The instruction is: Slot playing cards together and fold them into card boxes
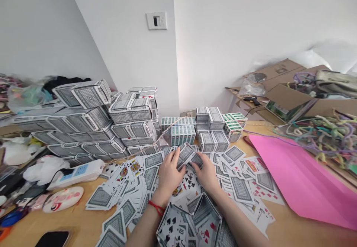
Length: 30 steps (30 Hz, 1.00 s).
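My left hand (pixel 170 171) has its fingers and thumb closed on a grey-backed playing card (pixel 184 155). Close beside it, my right hand (pixel 206 172) pinches another grey-backed card (pixel 196 159); the two cards meet or overlap, though I cannot tell how they join. Beneath both hands lie loose face-up cards (pixel 190 180). Between my forearms, near the bottom edge, stands an open-topped structure of folded cards (pixel 192 217) with two angular compartments. Cards showing spades and hearts are visible inside it.
Stacked card-built blocks (pixel 92 119) rise at the left, with smaller card blocks (pixel 213 141) and green-white card boxes (pixel 182 133) at the back. Loose cards (pixel 125 187) cover the middle. Pink paper (pixel 301 180), a power strip (pixel 79 174) and a phone (pixel 52 239) lie around.
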Motion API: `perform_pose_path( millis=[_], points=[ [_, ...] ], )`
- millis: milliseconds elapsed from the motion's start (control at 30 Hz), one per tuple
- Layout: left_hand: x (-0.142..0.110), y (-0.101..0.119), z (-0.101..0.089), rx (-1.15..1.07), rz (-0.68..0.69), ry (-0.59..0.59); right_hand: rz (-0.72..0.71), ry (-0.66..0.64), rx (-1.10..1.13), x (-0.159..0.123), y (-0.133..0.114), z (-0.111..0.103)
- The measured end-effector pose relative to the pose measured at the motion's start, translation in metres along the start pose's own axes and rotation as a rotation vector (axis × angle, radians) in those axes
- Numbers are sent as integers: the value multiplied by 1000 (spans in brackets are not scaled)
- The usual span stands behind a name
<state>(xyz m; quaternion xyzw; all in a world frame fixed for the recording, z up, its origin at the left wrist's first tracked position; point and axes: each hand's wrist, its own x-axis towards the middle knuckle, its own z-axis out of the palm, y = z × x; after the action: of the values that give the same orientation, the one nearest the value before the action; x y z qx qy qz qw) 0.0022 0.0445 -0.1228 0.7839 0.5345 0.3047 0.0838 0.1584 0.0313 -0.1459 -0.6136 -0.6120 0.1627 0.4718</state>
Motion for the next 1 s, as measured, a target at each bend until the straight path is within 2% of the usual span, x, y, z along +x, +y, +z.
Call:
perform_pose_path(
  millis=[133, 233, 333, 433, 467, 500, 533, 567, 633, 667, 700, 733, 800, 867, 900, 1000],
  points=[
    [0, -5, 0, -79, -70, -16, 80, -1, 165, 3, -4, -6],
    [0, -8, 0, -143, -112, 22, 177, 30, 350, 3, -9, -11],
    [1, -10, 0, -218, -149, 82, 210, 190, 449, 3, -15, -15],
    [1, -13, 0, -314, -195, 160, 226, 372, 431, 6, -27, -26],
    [1, -14, -1, -352, -213, 189, 234, 386, 409, 8, -34, -32],
    [1, -14, -2, -390, -233, 217, 240, 372, 374, 9, -42, -40],
    [1, -15, -2, -425, -253, 240, 230, 289, 343, 9, -52, -49],
    [1, -16, -3, -452, -272, 255, 194, 97, 322, 8, -63, -58],
    [1, -17, -5, -485, -300, 266, 48, -374, 228, 1, -85, -76],
    [1, -17, -6, -491, -308, 263, -31, -541, 136, -6, -95, -83],
    [1, -17, -6, -495, -316, 258, -95, -652, 28, -15, -103, -87],
    [1, -17, -7, -497, -321, 248, -134, -703, -88, -25, -110, -90],
    [0, -17, -8, -503, -330, 227, -193, -674, -334, -47, -115, -90],
    [0, -17, -9, -522, -336, 202, -192, -537, -517, -65, -114, -86],
    [0, -18, -9, -537, -338, 189, -169, -480, -573, -72, -111, -83],
    [0, -19, -9, -578, -334, 166, -142, -416, -670, -85, -106, -75]
  ],
)
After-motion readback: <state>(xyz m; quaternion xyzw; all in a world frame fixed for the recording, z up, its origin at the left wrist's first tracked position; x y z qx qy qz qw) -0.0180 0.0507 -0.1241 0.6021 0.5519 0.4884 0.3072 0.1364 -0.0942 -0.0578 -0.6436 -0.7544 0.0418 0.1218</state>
